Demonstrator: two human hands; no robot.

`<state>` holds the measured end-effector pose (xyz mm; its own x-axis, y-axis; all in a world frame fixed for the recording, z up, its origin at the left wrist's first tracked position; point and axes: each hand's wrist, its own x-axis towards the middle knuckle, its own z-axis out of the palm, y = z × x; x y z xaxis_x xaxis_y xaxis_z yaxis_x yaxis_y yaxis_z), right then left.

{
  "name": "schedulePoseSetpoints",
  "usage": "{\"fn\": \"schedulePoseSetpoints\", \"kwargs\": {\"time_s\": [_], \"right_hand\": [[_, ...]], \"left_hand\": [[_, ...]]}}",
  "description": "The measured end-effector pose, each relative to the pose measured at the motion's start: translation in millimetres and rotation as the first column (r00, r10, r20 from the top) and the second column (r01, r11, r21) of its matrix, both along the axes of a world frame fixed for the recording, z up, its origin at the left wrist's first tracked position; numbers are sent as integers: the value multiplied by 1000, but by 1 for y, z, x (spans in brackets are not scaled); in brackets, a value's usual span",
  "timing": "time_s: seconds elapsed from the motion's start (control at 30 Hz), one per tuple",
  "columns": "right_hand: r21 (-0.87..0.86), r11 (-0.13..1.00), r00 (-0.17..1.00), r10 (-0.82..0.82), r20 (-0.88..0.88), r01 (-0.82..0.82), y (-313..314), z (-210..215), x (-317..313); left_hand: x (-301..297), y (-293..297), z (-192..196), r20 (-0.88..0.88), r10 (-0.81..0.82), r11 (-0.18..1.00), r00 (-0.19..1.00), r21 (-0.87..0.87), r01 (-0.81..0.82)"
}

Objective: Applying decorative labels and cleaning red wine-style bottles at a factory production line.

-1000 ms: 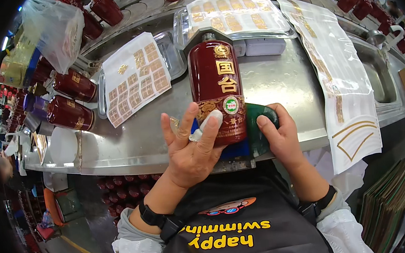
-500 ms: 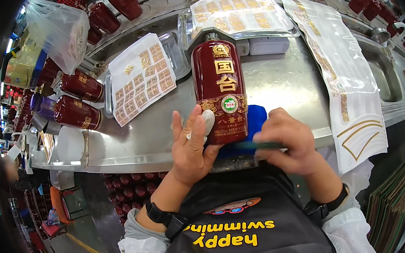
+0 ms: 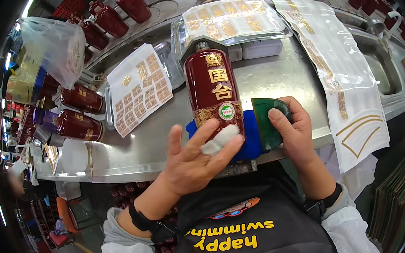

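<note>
Head view: left hand [image 3: 193, 159] at 7 o'clock, fingers spread flat on dark red glazed ceramic bottle [image 3: 214, 93] lying centre on blue cloth [image 3: 250, 136]; right hand [image 3: 295, 129] at 4 o'clock clasps green plastic scraper [image 3: 267, 120] – slip risk: bottle rolling, label creasing.

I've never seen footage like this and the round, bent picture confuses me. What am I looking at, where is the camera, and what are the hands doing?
The camera sits on a person's head and looks down, so its wide lens bends straight edges. The two forearms at the bottom are that person's own. The left hand, one finger wrapped in white tape, rests on the base of a dark red bottle lying on a blue pad. The right hand has a grip on a green scraper-like tool. On the steel counter lie sheets of gold stickers and more red bottles.
</note>
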<state>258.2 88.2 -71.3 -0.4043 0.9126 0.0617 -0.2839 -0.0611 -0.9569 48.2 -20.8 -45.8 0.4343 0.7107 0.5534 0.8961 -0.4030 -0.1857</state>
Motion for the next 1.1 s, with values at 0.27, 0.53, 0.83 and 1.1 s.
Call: {"fn": "schedulePoseSetpoints", "kwargs": {"time_s": [0.27,0.53,0.83,1.1], "right_hand": [[10,1000,999,-19,-28,19,1,3,3],[806,556,864,-286,415,-204,4,8,-11],[810,519,849,-264,458,-275,-4,1,-20],[811,507,837,-274,473,-292,0,1,-18]], "left_hand": [[0,2,-17,353,107,994,930,-52,-95],[-2,0,-16,421,145,988,895,-116,-106],[-3,3,-20,352,181,976,918,-178,-124],[2,5,-9,346,181,977,921,-168,-129]]}}
